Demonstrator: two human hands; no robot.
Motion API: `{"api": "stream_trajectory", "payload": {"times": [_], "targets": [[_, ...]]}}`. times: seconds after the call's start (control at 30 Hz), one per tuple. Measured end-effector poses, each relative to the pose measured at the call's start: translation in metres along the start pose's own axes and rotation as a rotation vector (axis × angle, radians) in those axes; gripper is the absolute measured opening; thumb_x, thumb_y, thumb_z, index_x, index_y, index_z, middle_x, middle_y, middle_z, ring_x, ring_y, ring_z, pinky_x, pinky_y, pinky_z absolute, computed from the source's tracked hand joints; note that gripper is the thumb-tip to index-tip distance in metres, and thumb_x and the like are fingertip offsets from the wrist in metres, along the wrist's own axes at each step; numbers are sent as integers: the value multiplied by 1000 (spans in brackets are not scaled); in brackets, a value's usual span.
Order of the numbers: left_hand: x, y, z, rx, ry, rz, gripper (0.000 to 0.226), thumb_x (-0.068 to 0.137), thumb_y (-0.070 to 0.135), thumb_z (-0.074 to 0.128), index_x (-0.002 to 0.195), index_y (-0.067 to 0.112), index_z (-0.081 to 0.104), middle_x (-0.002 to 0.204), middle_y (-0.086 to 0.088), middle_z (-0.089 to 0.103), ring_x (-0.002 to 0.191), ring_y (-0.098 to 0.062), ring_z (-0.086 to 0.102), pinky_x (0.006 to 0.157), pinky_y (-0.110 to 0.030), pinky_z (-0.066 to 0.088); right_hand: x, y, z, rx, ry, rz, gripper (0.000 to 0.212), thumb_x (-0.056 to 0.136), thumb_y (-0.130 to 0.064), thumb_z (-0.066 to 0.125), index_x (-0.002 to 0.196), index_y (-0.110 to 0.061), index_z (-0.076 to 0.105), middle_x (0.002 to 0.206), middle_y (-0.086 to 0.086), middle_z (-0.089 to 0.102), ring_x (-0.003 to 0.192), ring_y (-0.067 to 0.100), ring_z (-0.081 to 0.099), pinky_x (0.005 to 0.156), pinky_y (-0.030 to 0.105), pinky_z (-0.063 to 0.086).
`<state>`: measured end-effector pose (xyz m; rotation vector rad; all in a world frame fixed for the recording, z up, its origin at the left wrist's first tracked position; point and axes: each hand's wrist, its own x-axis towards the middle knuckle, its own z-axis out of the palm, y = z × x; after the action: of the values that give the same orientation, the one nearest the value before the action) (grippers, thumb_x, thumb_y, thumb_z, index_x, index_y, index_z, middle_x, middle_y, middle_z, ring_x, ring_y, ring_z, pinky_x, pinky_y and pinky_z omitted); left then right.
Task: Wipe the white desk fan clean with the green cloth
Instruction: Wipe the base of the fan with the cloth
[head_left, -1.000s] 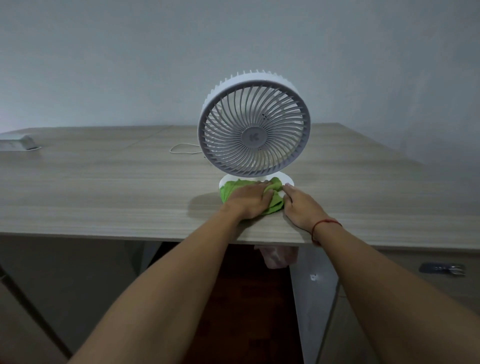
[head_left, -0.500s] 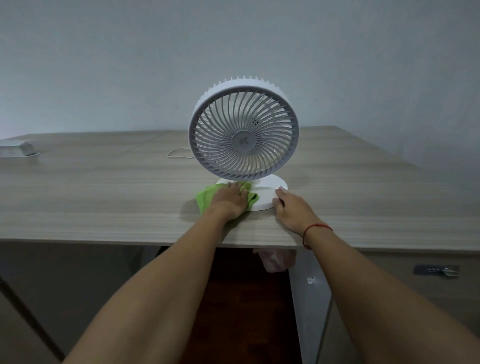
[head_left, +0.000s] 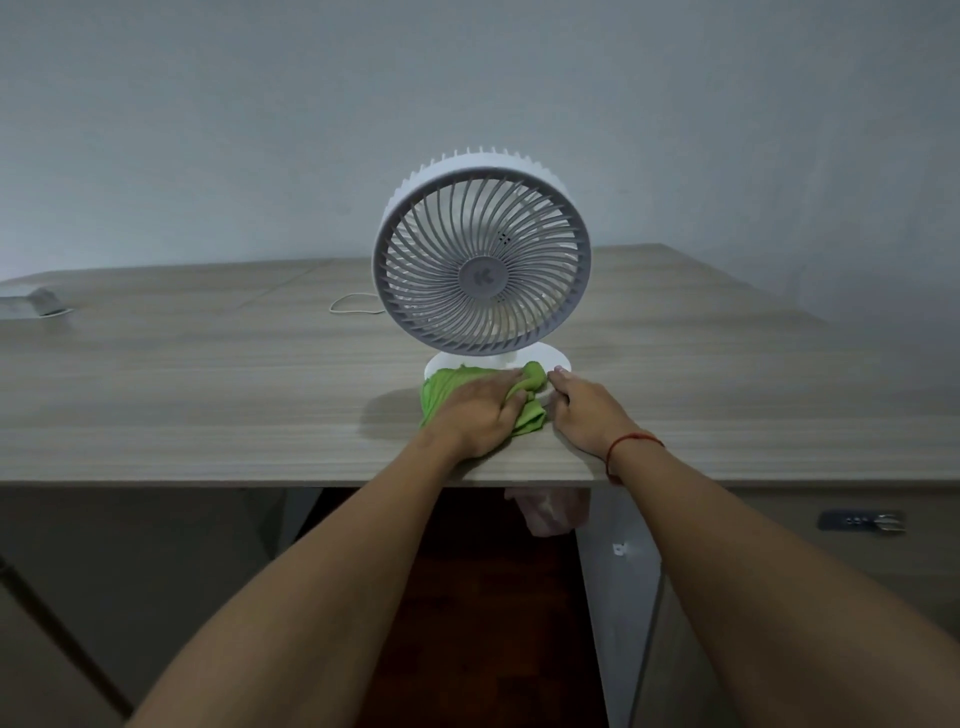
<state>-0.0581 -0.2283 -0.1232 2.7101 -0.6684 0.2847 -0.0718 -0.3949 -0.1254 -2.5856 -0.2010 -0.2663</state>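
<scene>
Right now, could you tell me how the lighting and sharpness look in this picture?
Head view: dim, flat, bluish light; the fan throws a soft shadow left onto the table; wide-angle bending stretches the forearms; the left hand on the cloth looks slightly soft.

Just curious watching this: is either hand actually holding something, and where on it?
The left hand presses on the green cloth's middle, fingers bunching it against the fan base. The right hand only steadies the base's front rim.

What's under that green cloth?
The green cloth lies over the front of the white fan's round base and spills onto the wooden desk. The left hand presses on it, so the base's front is hidden.
</scene>
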Motion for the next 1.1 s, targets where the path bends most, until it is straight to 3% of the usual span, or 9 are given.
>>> {"api": "stream_trajectory", "payload": {"times": [0.2,0.37,0.53,0.67,0.83,0.9,1.0,1.03,1.1], "targets": [[-7,-14,-8,23,36,-186,51,103,35,25,148,12,33,158,-7,32,147,-24,27,121,-34,17,-3,-3,0,-26,7,13,47,97,-17,36,143,-7,39,158,8,28,141,28,36,116,33,29],[2,-42,-15,-2,17,-426,54,101,36,17,149,13,29,161,-6,22,148,-30,19,119,-46,17,-4,-5,3,-35,-2,9,48,98,-18,34,144,-6,37,158,9,28,142,28,34,117,33,28],[-3,-12,-12,-51,-27,-197,49,104,30,21,149,15,34,160,-5,27,149,-23,20,122,-31,8,1,-5,3,-46,2,24,49,97,-16,35,145,-6,36,158,10,28,142,28,36,116,33,30],[-1,12,-3,-33,-73,-73,51,103,34,25,150,13,32,160,-4,28,150,-19,20,121,-32,12,-2,-7,2,-35,-4,29,48,96,-16,37,143,-6,39,157,12,30,141,29,36,115,33,31],[-12,9,-9,-170,33,-77,53,101,40,35,148,15,36,158,-7,31,150,-23,19,121,-35,13,-5,-7,0,85,2,73,49,96,-12,38,145,-8,38,155,13,35,142,27,36,117,31,26],[-20,3,-16,-205,131,-143,49,100,39,37,141,13,47,155,-11,36,147,-25,26,119,-35,19,-4,-8,-1,175,78,128,49,94,-9,40,143,-5,40,149,18,43,137,31,41,114,32,30],[-32,-12,-25,-113,342,-350,40,95,36,45,113,7,66,127,-19,62,120,-36,56,99,-39,44,-5,-21,-4,281,239,242,36,92,-15,44,121,-3,61,131,22,59,122,36,54,103,35,41],[-36,-16,-27,-73,370,-442,43,93,38,47,112,5,65,120,-21,64,114,-38,58,95,-41,46,-6,-28,-3,303,271,270,29,91,-21,46,105,-5,66,118,21,66,113,37,59,96,36,45],[-41,-19,-30,-69,299,-619,55,89,49,47,116,3,60,119,-21,63,112,-39,58,94,-43,47,-8,-42,-4,369,266,307,34,90,-37,52,70,-10,61,85,15,67,89,34,62,84,36,48]]}}
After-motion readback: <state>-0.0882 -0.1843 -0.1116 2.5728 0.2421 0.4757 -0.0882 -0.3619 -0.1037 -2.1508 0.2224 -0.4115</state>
